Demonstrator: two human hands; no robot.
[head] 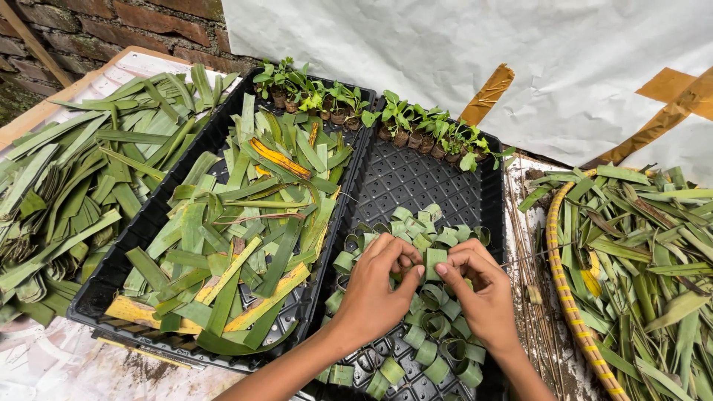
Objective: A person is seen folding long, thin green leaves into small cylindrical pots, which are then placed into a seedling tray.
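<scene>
Pinching a folded leaf strip (434, 261) between both hands, left hand (375, 286) and right hand (479, 289) meeting fingertip to fingertip just above the leaf rings (438, 327) in the right black tray (445, 186).

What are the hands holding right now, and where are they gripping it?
Both hands, left hand and right hand, pinch one green leaf strip by its side edges with fingertips.

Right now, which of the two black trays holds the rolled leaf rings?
The right tray, under both hands: its rings are short strips curled into loops. The left tray holds only flat, uncurled leaf strips.
</scene>
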